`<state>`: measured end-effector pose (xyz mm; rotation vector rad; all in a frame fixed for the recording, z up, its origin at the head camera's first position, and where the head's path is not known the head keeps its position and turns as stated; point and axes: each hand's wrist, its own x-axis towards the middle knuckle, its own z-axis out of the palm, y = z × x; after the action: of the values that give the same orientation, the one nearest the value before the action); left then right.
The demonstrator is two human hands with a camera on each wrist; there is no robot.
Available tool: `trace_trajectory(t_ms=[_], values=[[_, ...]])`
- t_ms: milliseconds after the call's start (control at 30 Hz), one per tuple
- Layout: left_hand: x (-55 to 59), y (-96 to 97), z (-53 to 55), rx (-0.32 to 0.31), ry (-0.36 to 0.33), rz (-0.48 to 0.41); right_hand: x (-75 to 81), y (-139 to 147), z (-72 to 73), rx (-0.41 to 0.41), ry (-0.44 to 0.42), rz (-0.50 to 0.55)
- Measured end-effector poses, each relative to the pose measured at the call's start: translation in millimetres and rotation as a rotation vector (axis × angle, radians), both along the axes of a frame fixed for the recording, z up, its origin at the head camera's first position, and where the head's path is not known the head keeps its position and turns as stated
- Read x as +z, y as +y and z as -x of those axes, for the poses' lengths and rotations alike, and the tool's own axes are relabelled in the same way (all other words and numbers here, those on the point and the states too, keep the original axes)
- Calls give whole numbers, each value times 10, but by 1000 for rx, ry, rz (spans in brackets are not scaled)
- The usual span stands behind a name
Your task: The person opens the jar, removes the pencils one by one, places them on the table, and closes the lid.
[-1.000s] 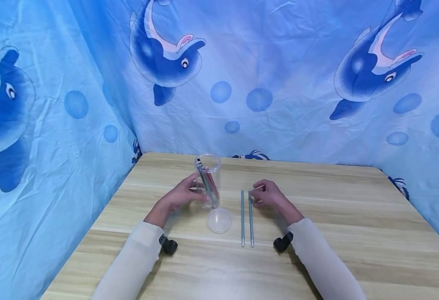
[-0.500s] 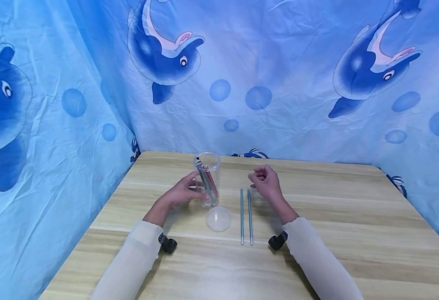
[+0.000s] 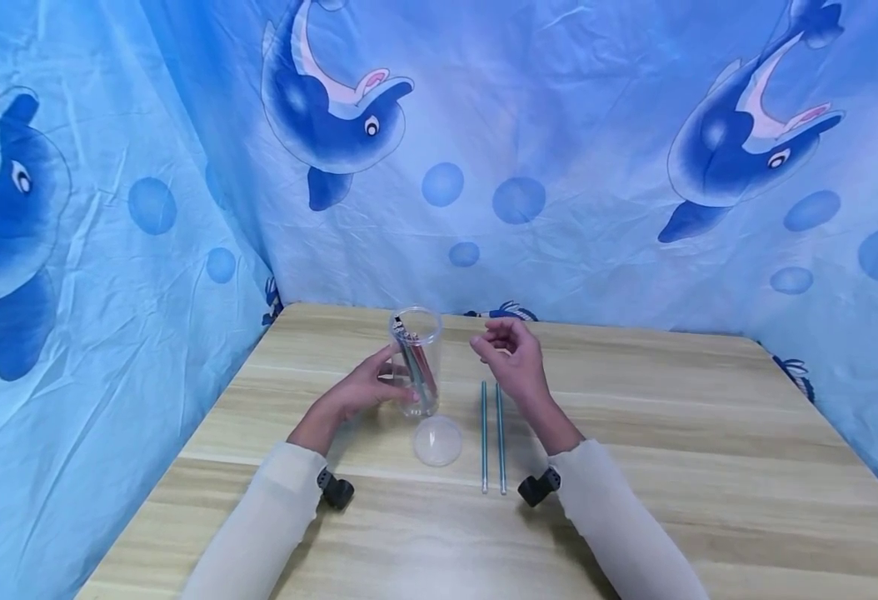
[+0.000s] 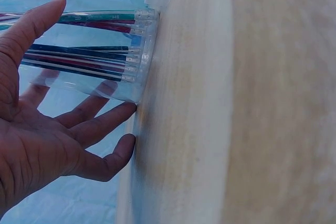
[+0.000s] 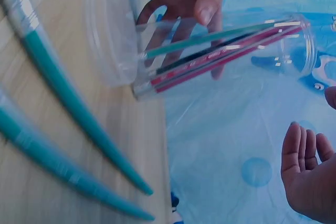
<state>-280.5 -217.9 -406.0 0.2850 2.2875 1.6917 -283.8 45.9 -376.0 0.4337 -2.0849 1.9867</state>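
Observation:
My left hand (image 3: 364,390) grips the lower part of a clear plastic jar (image 3: 436,357), thumb in front and fingers around the side. The jar stands upright, its top uncovered. Several pencils (image 5: 205,59) in teal, red and dark colours lean inside it. My right hand (image 3: 514,357) hovers to the right of the jar, fingers loosely bent and nothing between them. Two teal pencils (image 3: 485,437) lie side by side on the table below that hand. A clear round lid (image 3: 439,442) sits just in front of the jar.
The wooden table (image 3: 671,433) reaches back to a blue curtain (image 3: 581,250) printed with dolphins. Another stretch of curtain hangs along the left side. Each wrist wears a small black camera (image 3: 536,488).
My right hand has risen from beside the right-hand teal pencil and moved back and left, toward the jar's top. My left hand keeps its hold on the jar.

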Motion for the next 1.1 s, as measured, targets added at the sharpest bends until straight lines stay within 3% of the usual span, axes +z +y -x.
trace_trajectory(t_ms=[233,433,767,1100], values=[[-7,6,-20,-14,15,-10,94,-178,-73,-7,36,49],[15,10,-24,-17,22,2,86,-287,-69,4,63,50],[12,0,1,0,23,18,135,-466,-151,-41,213,-136],[24,-2,-4,-14,26,15,169,-607,-193,-79,255,-211]])
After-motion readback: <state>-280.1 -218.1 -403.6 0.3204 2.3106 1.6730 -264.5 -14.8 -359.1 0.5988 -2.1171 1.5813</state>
